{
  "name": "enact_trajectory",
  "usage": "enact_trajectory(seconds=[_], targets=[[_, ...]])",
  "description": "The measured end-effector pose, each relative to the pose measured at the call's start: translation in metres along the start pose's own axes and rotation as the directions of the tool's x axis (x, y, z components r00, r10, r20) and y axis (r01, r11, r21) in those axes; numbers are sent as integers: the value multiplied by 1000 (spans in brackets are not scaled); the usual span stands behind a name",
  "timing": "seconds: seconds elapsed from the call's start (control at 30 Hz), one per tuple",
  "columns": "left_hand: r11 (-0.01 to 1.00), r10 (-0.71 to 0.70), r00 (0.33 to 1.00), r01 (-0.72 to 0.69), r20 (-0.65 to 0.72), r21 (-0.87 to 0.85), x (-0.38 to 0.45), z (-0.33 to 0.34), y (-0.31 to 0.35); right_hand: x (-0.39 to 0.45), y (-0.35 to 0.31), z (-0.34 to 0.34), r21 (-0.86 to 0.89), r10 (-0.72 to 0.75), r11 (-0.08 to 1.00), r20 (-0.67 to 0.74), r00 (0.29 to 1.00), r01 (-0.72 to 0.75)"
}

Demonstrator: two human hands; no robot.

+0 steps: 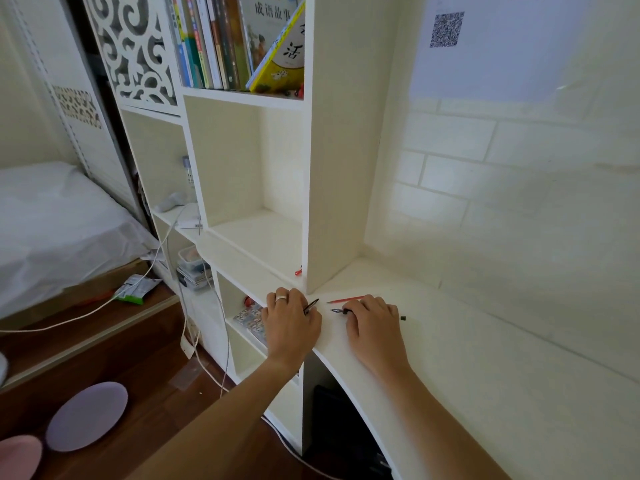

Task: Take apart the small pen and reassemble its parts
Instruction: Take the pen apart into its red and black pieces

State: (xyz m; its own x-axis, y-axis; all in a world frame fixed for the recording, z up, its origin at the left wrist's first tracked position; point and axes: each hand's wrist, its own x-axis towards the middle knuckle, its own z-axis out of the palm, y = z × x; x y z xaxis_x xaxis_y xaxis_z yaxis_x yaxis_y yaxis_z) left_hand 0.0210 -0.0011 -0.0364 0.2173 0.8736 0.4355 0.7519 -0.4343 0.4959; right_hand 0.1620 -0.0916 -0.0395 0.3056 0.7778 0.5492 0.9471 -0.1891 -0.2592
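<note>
Two bare hands low on the white tabletop (450,341), palms down. Left hand (291,323), ring on one finger, curled around a dark pen cap (311,305) whose clip end pokes out toward the right. Right hand (374,327) closed over the black pen body (341,311), tip sticking out to the left, back end (402,318) peeking out past the far side of the hand. Cap and body apart, tips facing each other across a small gap. Red refill (346,300) lying flat on the tabletop just beyond the right hand's fingers, touching neither hand as far as can be told. To the left, white shelf unit (329,150): top compartment packed with upright books (214,39), one yellow book (280,53) leaning against them; middle compartment holding only a small red bit (298,272) at its front edge; lower open compartment beside the left wrist holding a patterned flat pack (251,322) and something red behind it. Further left, a side shelf with a plastic bottle (188,173) and, lower down, a clear box (190,258) on a stack of papers.
</note>
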Motion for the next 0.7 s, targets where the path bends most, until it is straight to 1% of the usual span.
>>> enact_trajectory(seconds=[0.1, 0.17, 0.2, 0.27, 0.33, 0.43, 0.5, 0.7], targets=[[1000, -19, 1000, 19, 15, -15, 0, -2, 2, 1, 0, 1, -3, 0, 1000, 17, 1000, 1], [999, -9, 1000, 9, -3, -40, -1, -4, 3, 2, 1, 1, 3, 2, 1000, 12, 1000, -2], [998, 36, 999, -37, -22, -57, -3, -4, 3, 1, 1, 1, 11, 2, 1000, 6, 1000, -2], [972, 218, 975, -221, -43, -83, -5, -4, 3, 1, 1, 0, 28, -2, 1000, 2, 1000, 2], [913, 399, 916, -401, -33, -78, -4, -2, 1, 2, 2, 1, 33, -12, 999, 6, 1000, 12], [842, 537, 843, -538, -23, -51, 1, -2, 1, 4, 4, 3, 28, -26, 999, 10, 1000, 25], [814, 579, 815, -580, -37, -25, 2, 0, 1, 4, 5, 5, 29, -34, 999, 14, 999, 34], [819, 574, 816, -573, -67, 34, 0, 5, -1, 3, 4, 2, 71, -90, 993, -16, 996, 91]])
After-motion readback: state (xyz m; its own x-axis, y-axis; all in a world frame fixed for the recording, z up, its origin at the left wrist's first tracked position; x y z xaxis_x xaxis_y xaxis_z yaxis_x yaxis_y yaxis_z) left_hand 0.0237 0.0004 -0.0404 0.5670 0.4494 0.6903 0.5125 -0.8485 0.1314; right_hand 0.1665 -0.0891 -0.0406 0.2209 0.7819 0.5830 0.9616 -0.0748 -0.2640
